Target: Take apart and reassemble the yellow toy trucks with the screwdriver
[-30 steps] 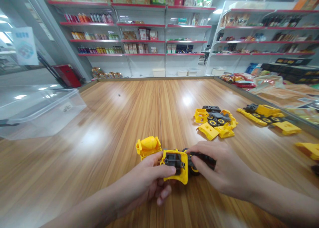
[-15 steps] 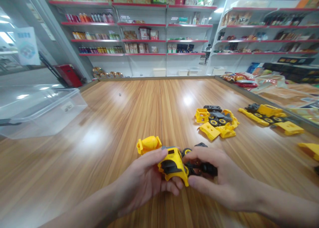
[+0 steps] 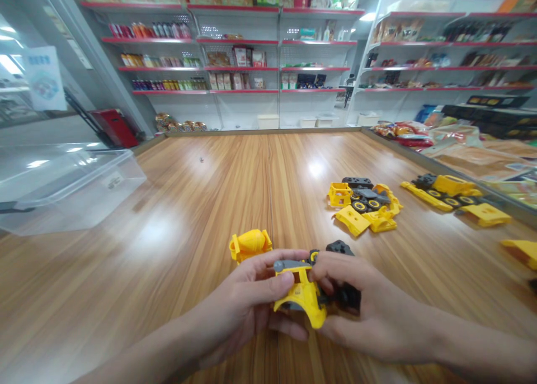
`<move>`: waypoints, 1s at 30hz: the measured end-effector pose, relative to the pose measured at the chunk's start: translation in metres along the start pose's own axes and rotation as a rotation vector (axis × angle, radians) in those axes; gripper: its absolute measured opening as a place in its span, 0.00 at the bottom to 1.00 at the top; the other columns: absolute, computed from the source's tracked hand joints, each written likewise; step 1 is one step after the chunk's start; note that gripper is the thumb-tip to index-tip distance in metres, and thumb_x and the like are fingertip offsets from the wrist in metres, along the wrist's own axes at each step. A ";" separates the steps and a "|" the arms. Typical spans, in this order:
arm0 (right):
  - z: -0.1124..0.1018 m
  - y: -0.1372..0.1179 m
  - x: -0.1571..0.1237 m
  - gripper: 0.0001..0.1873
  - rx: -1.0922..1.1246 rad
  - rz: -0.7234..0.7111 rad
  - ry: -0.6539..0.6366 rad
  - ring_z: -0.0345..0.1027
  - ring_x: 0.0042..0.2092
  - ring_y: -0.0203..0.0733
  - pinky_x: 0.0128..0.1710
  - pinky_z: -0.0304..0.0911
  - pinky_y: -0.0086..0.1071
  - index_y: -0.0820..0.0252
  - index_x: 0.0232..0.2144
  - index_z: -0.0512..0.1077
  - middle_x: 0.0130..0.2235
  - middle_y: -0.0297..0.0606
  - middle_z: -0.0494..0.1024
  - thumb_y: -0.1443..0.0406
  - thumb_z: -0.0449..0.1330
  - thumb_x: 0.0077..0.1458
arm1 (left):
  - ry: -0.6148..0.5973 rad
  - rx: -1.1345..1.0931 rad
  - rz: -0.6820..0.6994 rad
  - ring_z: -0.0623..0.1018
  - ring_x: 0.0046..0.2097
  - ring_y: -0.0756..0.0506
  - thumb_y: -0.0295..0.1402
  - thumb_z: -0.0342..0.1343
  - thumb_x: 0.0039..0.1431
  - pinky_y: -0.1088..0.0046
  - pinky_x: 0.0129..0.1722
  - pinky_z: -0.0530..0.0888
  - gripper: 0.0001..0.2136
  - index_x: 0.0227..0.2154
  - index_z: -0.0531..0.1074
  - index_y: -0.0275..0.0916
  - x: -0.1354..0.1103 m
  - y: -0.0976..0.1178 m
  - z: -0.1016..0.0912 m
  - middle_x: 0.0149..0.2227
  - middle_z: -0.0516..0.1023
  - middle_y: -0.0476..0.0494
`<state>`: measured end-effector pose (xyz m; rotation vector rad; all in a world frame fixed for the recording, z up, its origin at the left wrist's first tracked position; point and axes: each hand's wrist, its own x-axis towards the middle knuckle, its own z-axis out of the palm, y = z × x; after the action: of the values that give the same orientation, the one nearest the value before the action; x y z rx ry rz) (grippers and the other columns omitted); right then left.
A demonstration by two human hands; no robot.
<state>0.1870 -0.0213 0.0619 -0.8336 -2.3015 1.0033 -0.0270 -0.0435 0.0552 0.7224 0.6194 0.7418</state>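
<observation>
My left hand (image 3: 251, 294) is closed on a yellow toy truck cab (image 3: 308, 300) with a grey piece along its top edge. From the right, my right hand (image 3: 369, 300) grips a black toy part (image 3: 349, 299), which has a thinner stem reaching toward the cab. Its fingers hide much of that part, so its exact kind is unclear. A wheel with a yellow hub (image 3: 314, 256) shows between the hands. Behind the left hand lies a yellow mixer drum (image 3: 251, 244). A black lumpy piece (image 3: 339, 246) shows just beyond my right fingers.
Yellow and black toy vehicle parts (image 3: 364, 205) form a group at right, with another group (image 3: 453, 194) farther right. A clear plastic bin (image 3: 84, 194) stands at left on the wooden table (image 3: 235, 177). Stocked shelves (image 3: 237, 40) line the back; packaged goods (image 3: 403, 132) lie beyond the right edge.
The yellow cab has been turned in my hands, so its grey top piece and window opening now show. It has shifted slightly right and nearer. Both hands keep their hold.
</observation>
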 end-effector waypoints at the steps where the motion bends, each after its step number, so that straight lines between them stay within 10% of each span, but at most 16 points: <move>1: 0.000 -0.001 -0.001 0.12 0.001 -0.001 0.001 0.57 0.30 0.35 0.29 0.56 0.29 0.58 0.27 0.59 0.28 0.29 0.63 0.71 0.61 0.47 | -0.001 0.001 -0.003 0.79 0.44 0.42 0.30 0.53 0.64 0.66 0.38 0.78 0.16 0.54 0.69 0.37 0.000 0.000 0.000 0.48 0.75 0.34; 9: 0.007 0.006 -0.008 0.24 0.044 0.038 0.140 0.67 0.37 0.38 0.36 0.65 0.32 0.54 0.50 0.62 0.38 0.33 0.72 0.70 0.63 0.52 | 0.033 -0.090 0.040 0.79 0.45 0.42 0.32 0.51 0.66 0.64 0.44 0.78 0.14 0.52 0.69 0.36 -0.001 0.003 0.000 0.48 0.76 0.33; 17: 0.008 0.010 0.001 0.15 0.146 0.225 0.163 0.69 0.36 0.40 0.34 0.65 0.33 0.57 0.39 0.69 0.36 0.35 0.75 0.61 0.67 0.51 | -0.056 -0.191 0.114 0.75 0.54 0.36 0.29 0.55 0.63 0.56 0.52 0.74 0.16 0.54 0.68 0.41 -0.004 0.002 0.000 0.56 0.71 0.34; 30: -0.010 0.002 0.000 0.06 0.151 0.123 0.048 0.57 0.26 0.33 0.24 0.53 0.28 0.60 0.26 0.68 0.25 0.30 0.65 0.66 0.59 0.55 | -0.028 -0.166 0.261 0.74 0.56 0.38 0.31 0.59 0.60 0.64 0.54 0.72 0.19 0.54 0.67 0.40 -0.002 0.004 -0.005 0.55 0.73 0.36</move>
<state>0.1938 -0.0161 0.0665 -0.9345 -2.1257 1.1803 -0.0333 -0.0415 0.0561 0.6658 0.4362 1.0103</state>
